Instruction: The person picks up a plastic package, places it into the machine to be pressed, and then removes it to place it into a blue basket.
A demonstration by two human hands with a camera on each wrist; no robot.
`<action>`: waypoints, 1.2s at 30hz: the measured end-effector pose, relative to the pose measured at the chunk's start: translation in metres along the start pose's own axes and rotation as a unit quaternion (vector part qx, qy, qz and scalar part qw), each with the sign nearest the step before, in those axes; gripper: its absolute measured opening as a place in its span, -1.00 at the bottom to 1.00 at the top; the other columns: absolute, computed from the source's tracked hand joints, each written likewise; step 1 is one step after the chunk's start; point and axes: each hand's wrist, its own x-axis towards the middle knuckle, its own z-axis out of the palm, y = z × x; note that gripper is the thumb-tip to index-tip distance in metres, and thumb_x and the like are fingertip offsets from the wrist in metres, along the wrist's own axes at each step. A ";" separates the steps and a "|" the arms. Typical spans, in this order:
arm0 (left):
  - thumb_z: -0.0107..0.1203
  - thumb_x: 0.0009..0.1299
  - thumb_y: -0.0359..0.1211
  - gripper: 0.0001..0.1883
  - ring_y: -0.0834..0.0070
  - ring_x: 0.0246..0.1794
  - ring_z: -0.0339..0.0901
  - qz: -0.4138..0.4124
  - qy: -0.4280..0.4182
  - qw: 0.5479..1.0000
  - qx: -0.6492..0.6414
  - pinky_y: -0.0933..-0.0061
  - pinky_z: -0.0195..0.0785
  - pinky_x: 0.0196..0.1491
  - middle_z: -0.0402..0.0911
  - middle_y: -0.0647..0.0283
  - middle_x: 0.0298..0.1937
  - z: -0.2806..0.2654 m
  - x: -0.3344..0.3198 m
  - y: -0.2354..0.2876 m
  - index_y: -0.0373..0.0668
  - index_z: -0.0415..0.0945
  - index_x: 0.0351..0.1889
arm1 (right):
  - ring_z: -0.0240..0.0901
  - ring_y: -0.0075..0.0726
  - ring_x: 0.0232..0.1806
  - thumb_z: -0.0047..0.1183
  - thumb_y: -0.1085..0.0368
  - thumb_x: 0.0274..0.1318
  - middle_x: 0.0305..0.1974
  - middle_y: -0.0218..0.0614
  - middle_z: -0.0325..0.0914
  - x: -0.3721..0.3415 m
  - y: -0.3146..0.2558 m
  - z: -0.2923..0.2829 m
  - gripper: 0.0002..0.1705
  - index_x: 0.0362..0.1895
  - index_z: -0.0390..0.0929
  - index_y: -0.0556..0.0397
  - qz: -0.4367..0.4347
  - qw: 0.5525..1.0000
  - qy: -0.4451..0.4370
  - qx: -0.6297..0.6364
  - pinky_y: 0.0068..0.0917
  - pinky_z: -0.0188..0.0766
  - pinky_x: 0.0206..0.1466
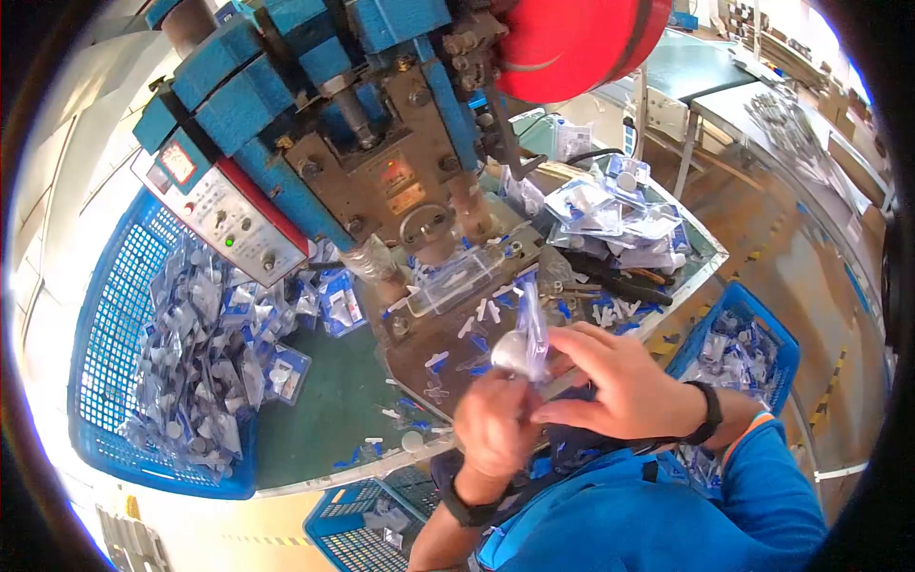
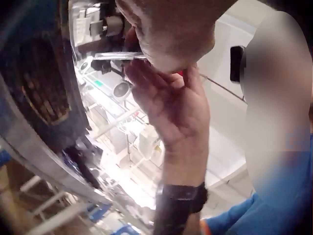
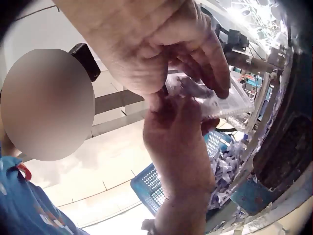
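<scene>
The left hand's (image 1: 493, 424) fingers were curled round the near end of a clear plastic pack (image 1: 534, 329), which was held up over the near side of the counter (image 1: 329, 386). The right hand's (image 1: 624, 381) fingers were partly bent against the same pack, thumb apart from them; whether they gripped it, I could not tell. Beyond, small blue and white pieces (image 1: 437, 360) lay scattered before a machine (image 1: 381, 181), between a crammed blue basket (image 1: 95, 348) and a heap of packets (image 1: 610, 214).
</scene>
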 end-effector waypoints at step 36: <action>0.29 0.12 -0.58 -0.66 -0.04 0.27 0.44 -0.077 -0.171 0.981 0.053 0.10 0.37 0.23 0.58 0.02 0.11 -0.010 0.020 -0.068 -0.31 0.60 -0.10 | 0.40 -0.03 0.21 0.13 0.32 0.01 -0.03 -0.19 0.45 0.045 0.084 0.045 -0.69 -0.12 0.54 0.18 -0.201 0.950 -0.001 -0.241 -0.26 0.50 0.10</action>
